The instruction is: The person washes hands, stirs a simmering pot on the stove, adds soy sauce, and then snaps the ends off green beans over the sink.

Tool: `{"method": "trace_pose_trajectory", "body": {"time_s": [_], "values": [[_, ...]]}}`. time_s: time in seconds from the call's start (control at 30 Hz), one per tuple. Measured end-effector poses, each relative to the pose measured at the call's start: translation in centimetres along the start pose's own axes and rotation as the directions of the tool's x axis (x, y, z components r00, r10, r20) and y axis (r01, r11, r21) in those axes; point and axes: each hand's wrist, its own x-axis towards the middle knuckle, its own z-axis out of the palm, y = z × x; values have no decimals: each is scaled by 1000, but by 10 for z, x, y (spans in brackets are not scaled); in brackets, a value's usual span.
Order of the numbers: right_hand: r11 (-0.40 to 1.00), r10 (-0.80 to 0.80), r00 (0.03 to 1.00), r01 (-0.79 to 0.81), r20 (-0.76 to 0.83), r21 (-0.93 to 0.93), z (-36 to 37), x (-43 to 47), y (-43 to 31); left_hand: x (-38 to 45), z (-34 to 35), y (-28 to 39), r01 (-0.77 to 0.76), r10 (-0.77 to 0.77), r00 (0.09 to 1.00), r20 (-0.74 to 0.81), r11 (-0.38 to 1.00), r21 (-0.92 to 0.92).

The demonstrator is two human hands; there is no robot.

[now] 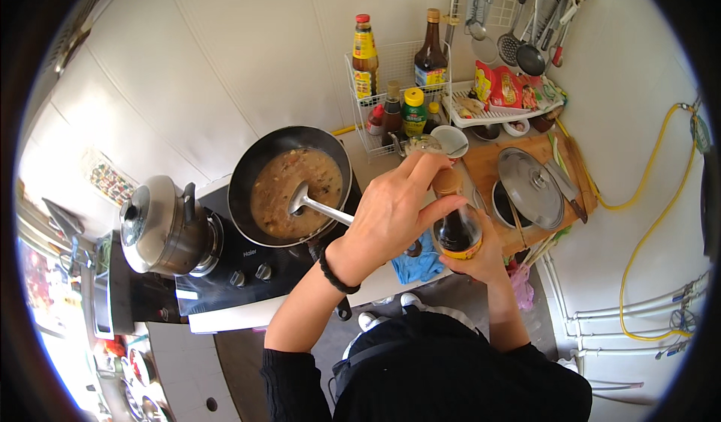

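Note:
My right hand (pixel 489 256) is wrapped around a glass bottle of dark sauce (pixel 456 230) held upright before my body. At the bottle's top, my left hand (pixel 388 208) has its thumb and fingers around the tan cap (pixel 447 182). Left of my hands a black wok (pixel 234 191) sits on the gas stove, with brown soupy food (pixel 276 208) in it. A metal ladle (pixel 301 197) rests in the food, and my left hand and forearm hide part of its handle.
A steel pot (pixel 174 225) stands on the other burner of the stove (pixel 225 298). Behind my hands is a wire rack (pixel 405 50) of sauce bottles. On the right, a cutting board (pixel 481 157) carries a lidded pot (pixel 532 188) and a knife (pixel 566 188). A blue cloth (pixel 414 264) lies near the counter edge.

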Motion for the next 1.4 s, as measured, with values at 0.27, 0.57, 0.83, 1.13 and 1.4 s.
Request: {"method": "trace_pose_trajectory", "body": {"time_s": [0.27,0.57,0.83,1.13,1.4], "values": [[949,113,933,-203,342,241,-32,-8,25,8,-9,-10,-297,340,921,188,928,-226],[836,29,744,-384,667,392,-28,19,13,5,14,0,-510,529,844,95,844,-165],[739,-107,854,-275,509,615,-20,49,13,9,19,-3,-499,504,862,58,863,-81],[635,-94,735,-475,672,609,-21,16,54,11,18,-15,-431,437,894,102,899,-76],[643,-8,608,-605,794,470,-29,20,52,18,12,-31,-382,390,887,249,921,-82]]}}
